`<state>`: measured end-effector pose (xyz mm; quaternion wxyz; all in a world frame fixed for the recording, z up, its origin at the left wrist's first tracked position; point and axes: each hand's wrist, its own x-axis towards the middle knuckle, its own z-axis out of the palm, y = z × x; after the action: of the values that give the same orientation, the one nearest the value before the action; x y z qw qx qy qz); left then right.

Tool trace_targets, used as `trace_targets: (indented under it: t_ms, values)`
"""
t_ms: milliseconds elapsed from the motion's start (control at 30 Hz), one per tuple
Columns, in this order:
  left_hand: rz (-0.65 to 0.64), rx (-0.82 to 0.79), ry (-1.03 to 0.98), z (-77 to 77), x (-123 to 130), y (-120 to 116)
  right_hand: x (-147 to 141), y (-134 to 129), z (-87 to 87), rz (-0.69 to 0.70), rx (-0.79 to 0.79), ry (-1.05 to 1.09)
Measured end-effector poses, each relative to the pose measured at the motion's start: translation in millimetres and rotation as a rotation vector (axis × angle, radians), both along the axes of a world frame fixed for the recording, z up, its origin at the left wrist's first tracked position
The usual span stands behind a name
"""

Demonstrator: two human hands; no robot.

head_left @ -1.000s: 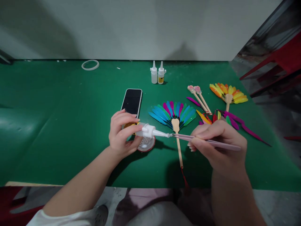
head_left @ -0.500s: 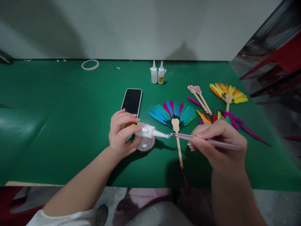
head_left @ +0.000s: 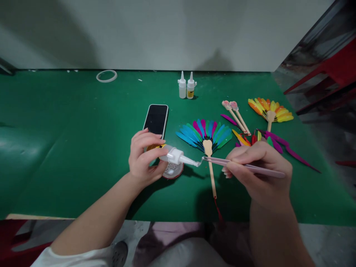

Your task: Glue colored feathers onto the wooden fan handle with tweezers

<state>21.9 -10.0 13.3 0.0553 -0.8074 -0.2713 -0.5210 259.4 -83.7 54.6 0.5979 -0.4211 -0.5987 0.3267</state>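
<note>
My left hand (head_left: 146, 157) is closed around a white glue bottle (head_left: 175, 155), its nozzle pointing right. Pink tweezers (head_left: 258, 170) are pinched in my right hand (head_left: 260, 167). Their tips hold a tiny item, too small to name, close to the nozzle, and a clear strand of glue (head_left: 201, 161) runs between the two. Below them lies a feather fan (head_left: 207, 146) with blue, green and magenta feathers, a wooden handle and a red tassel (head_left: 218, 211). Partly hidden under the bottle is a small round dish (head_left: 174, 171) of tiny pale pieces.
A phone (head_left: 156, 120) lies behind my left hand. Two small glue bottles (head_left: 186, 87) stand at the back. To the right are wooden handles (head_left: 237, 115), a yellow-orange feather fan (head_left: 270, 113) and loose purple feathers (head_left: 294, 154). A white ring (head_left: 106, 76) lies back left.
The nozzle has dropped slightly and drawn a little away from the tweezer tips, stretching the glue strand between them. My right hand has hardly moved.
</note>
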Motion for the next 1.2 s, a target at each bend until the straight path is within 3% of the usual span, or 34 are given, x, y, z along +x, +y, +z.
trace_targets:
  t_ms: [1200]
  values:
    - [0.001,-0.034,-0.005,-1.6,-1.3,0.8,-1.4,-1.5,3.0,0.045,-0.027,0.059]
